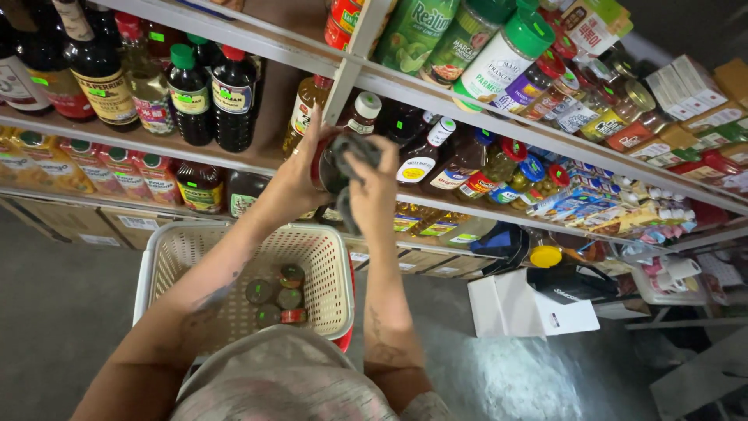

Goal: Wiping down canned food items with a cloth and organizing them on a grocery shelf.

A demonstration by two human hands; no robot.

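Jar [327, 168] gripped by left hand [300, 175], fingers curled around it; grey cloth [360, 150] pressed on jar by right hand [372, 195], fingers bunched. Several jars [279, 300] laid in basket [327, 269] below; shelf [234, 160] stocked behind.

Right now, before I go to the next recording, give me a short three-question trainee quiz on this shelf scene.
1. True or false: the right hand presses a grey cloth against the can that the left hand holds.
2. Where do the other small cans lie? A) on the top shelf B) in the cream basket C) on the white box
3. Fill in: the held can is raised in front of the shelf of dark ______.

Key: 1 true; 2 B; 3 bottles.
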